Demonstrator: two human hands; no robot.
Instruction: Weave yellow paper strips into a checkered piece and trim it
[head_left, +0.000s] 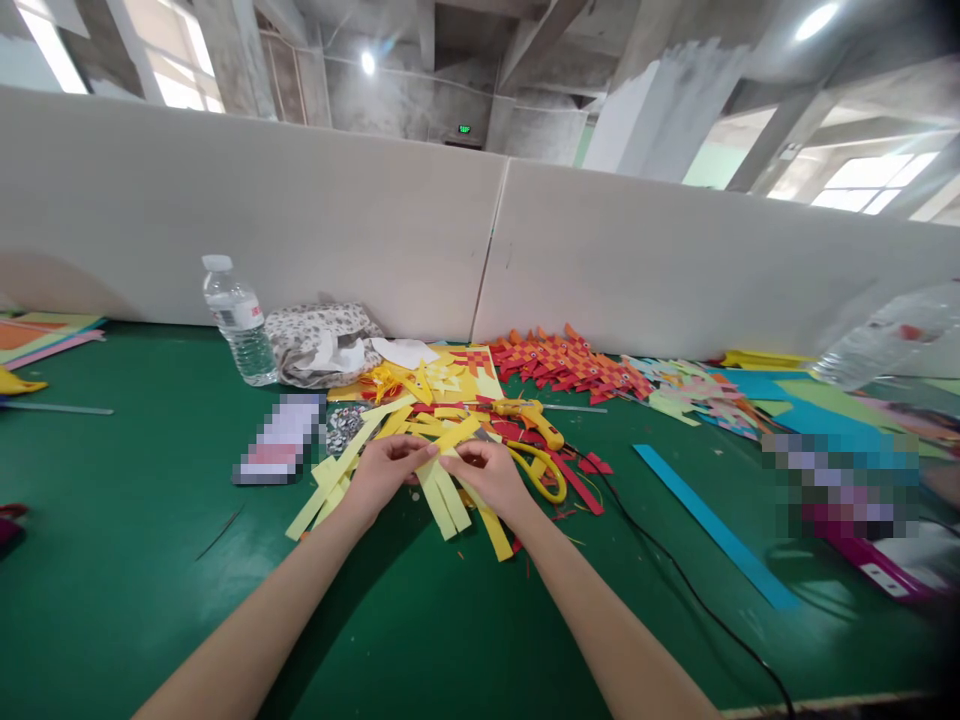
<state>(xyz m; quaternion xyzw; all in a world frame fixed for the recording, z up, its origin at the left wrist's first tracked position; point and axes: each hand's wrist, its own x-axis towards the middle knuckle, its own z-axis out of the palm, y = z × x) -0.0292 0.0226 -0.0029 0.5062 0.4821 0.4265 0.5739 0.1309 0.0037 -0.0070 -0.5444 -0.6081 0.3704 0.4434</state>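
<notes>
My left hand (384, 476) and my right hand (491, 480) meet over the green table. Between their pinched fingertips are pale and deeper yellow paper strips (445, 498), which cross and overlap; whether they are interlaced I cannot tell. Loose yellow strips (330, 490) lie beside my left hand. Close to my right hand are yellow-handled scissors (551, 484), partly covered, and behind them a yellow glue gun (534, 412) with a black cord. Red paper scraps (585, 488) lie around these tools.
Woven red-orange paper fish (570, 362) are heaped by the white partition (360, 220). A water bottle (241, 325), a patterned cloth bag (322, 335) and a blurred-out phone (281, 440) stand or lie left. The cord (675, 565) and a blue strip (712, 525) cross the right side.
</notes>
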